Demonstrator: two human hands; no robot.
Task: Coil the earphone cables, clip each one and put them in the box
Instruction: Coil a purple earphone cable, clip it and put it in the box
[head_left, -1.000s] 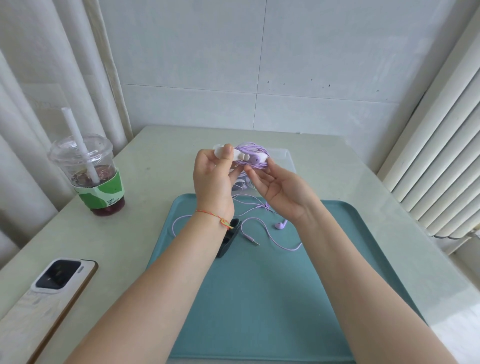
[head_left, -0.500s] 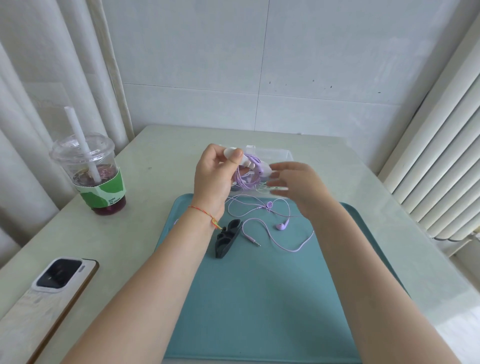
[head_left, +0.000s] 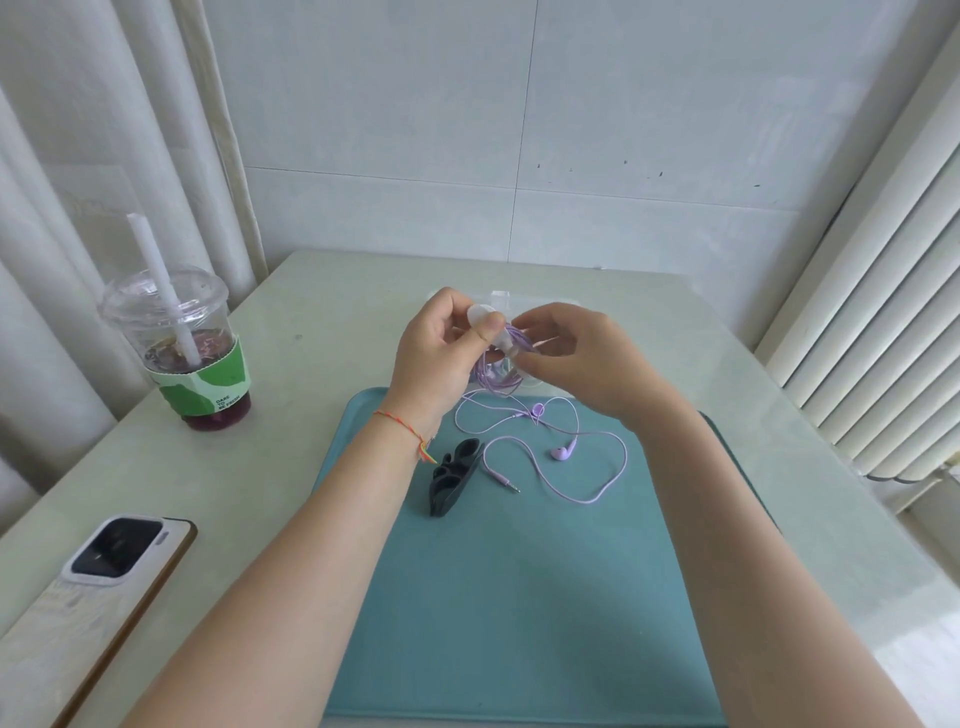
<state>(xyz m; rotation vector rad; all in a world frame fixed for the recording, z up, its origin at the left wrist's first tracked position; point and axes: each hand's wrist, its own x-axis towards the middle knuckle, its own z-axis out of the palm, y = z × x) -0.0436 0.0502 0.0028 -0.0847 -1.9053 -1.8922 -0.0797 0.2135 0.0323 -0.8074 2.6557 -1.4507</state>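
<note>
My left hand (head_left: 439, 358) holds a white clip (head_left: 480, 315) with its thumb pressed on it, above the far edge of the teal tray (head_left: 519, 597). A coiled purple earphone cable (head_left: 498, 376) hangs from the clip. My right hand (head_left: 576, 358) pinches the coil at the clip from the right. A second purple earphone (head_left: 561, 453) lies loose and uncoiled on the tray, its jack (head_left: 506, 480) beside a black clip (head_left: 453, 475). The clear box (head_left: 506, 297) sits behind my hands, mostly hidden.
A plastic cup (head_left: 187, 353) with a dark drink and a straw stands on the table at the left. A phone (head_left: 88, 587) lies face down near the front left edge. Curtains hang at the left and blinds at the right.
My right hand moved left and closed onto the coil at the clip, after hovering open beside it. Both hands stay over the tray's far edge.
</note>
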